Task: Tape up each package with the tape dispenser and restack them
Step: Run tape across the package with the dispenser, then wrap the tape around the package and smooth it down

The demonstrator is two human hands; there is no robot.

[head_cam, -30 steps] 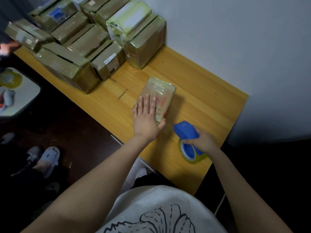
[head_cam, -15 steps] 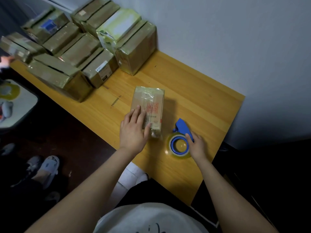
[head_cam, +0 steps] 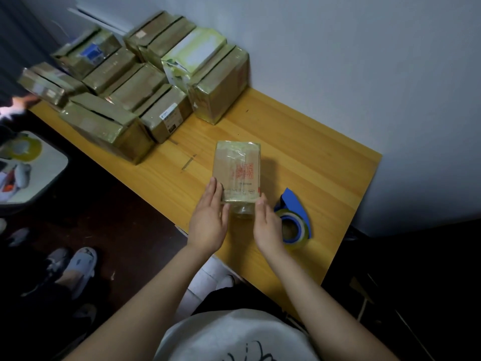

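Grip released: left hand, right hand flat against glossy cardboard package; blue tape dispenser beside.

Both forearms reach toward 12 o'clock; left grip and right grip face palm-to-palm, fingers straight.

A taped brown package is lying flat on the counter. A blue tape dispenser is lying just to its right. More packages are sitting far left.

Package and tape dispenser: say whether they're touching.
Apart. The head view shows a strip of bare table between the package and the tape dispenser.
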